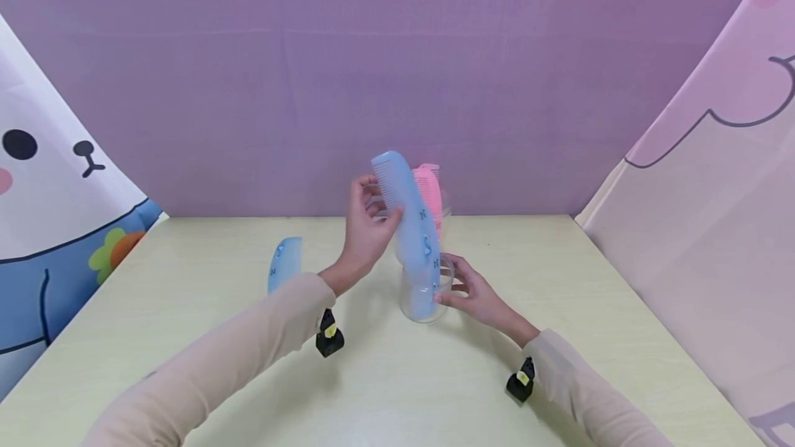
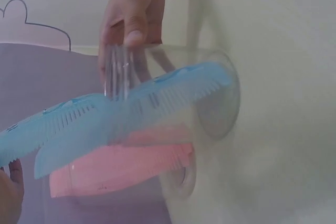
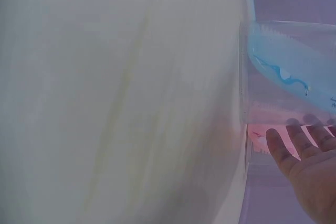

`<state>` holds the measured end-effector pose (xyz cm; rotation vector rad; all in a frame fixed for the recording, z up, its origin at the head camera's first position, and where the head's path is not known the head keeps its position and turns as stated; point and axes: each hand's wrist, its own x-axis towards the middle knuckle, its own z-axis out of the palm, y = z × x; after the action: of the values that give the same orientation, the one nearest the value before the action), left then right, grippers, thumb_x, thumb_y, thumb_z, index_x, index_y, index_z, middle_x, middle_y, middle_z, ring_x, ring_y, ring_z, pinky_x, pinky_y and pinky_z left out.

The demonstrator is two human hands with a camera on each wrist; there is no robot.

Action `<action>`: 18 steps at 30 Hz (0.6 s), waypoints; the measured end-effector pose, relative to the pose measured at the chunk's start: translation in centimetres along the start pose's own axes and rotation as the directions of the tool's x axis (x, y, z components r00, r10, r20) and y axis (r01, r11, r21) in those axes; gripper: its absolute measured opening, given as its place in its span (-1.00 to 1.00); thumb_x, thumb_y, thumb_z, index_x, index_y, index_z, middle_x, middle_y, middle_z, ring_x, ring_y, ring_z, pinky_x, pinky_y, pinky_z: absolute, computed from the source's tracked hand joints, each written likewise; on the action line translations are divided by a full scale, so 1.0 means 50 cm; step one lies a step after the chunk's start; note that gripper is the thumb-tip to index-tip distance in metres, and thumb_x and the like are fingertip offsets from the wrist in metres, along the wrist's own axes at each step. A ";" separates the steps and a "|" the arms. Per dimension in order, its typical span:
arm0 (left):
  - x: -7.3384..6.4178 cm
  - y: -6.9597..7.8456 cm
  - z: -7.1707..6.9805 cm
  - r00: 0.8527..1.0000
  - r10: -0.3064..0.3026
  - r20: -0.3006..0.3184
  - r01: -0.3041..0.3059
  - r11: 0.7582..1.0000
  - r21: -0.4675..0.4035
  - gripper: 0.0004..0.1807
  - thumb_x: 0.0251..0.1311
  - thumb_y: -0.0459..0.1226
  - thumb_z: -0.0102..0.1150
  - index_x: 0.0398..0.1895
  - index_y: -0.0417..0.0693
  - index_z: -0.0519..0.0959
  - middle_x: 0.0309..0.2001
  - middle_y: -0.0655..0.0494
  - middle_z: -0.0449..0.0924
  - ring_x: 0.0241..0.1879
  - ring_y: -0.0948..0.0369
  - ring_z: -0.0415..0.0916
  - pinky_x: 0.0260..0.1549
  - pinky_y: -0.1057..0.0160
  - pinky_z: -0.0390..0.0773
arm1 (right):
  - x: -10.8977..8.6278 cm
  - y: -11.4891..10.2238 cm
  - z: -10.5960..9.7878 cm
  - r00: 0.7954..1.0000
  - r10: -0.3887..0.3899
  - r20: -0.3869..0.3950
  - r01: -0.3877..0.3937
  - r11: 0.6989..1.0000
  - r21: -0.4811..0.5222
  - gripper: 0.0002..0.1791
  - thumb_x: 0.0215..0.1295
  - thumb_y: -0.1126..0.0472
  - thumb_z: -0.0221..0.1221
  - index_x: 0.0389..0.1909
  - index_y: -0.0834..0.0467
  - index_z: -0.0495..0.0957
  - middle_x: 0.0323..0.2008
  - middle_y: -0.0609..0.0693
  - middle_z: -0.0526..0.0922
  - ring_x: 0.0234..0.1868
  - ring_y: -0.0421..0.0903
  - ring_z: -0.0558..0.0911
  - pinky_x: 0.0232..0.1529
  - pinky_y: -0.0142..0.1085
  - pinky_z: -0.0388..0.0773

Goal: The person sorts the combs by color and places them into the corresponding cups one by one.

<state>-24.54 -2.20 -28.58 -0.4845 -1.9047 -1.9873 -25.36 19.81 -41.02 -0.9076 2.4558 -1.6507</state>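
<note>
My left hand (image 1: 369, 226) pinches a light blue comb (image 1: 397, 181) near its upper end, thumb in front and fingers behind. The comb slants down into a clear cup (image 1: 410, 308). A second blue comb (image 2: 52, 161) overlaps it, also reaching into the cup in the left wrist view. With thumb and spread fingers, my right hand (image 1: 475, 295) holds the cup's right side near the rim. Behind stands another clear cup (image 1: 446, 205) with pink combs (image 1: 430, 188) in it.
One more blue comb (image 1: 286, 264) is on the table (image 1: 385, 385) at the left, partly hidden by my left sleeve. A purple cloth (image 1: 397, 74) hangs along the table's back edge. Printed cloths (image 1: 56, 178) flank both sides.
</note>
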 end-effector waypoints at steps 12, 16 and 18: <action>-0.026 -0.035 0.025 0.998 -0.030 0.047 0.029 1.000 0.011 -0.45 0.09 -0.53 0.07 0.12 -0.24 0.08 0.02 -0.23 0.32 -0.08 -0.10 0.47 -0.13 0.04 0.59 | -0.001 -0.005 0.000 1.000 -0.017 -0.004 0.017 1.000 -0.003 -0.24 0.11 0.29 0.23 0.32 0.12 0.10 0.26 0.18 0.28 0.25 0.20 0.31 0.07 0.11 0.41; -0.034 -0.045 0.030 0.997 -0.038 0.061 0.037 0.999 0.021 -0.46 0.09 -0.53 0.07 0.11 -0.25 0.09 0.01 -0.23 0.32 -0.08 -0.10 0.48 -0.13 0.06 0.59 | -0.002 -0.004 -0.001 1.000 -0.009 -0.002 0.009 1.000 -0.001 -0.24 0.12 0.29 0.23 0.32 0.09 0.09 0.26 0.17 0.28 0.25 0.20 0.31 0.07 0.13 0.40; -0.038 -0.051 0.032 0.997 -0.043 0.063 0.041 0.999 0.028 -0.46 0.09 -0.53 0.07 0.11 -0.25 0.09 0.00 -0.23 0.32 -0.08 -0.10 0.48 -0.14 0.07 0.60 | -0.002 -0.003 -0.002 1.000 -0.004 -0.002 0.004 1.000 0.001 -0.24 0.12 0.28 0.22 0.32 0.09 0.09 0.26 0.18 0.28 0.25 0.21 0.31 0.07 0.15 0.39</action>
<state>-24.04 -0.47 -31.64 -0.5105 -1.9933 -1.9925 -25.22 19.90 -40.87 -0.9121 2.4563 -1.6544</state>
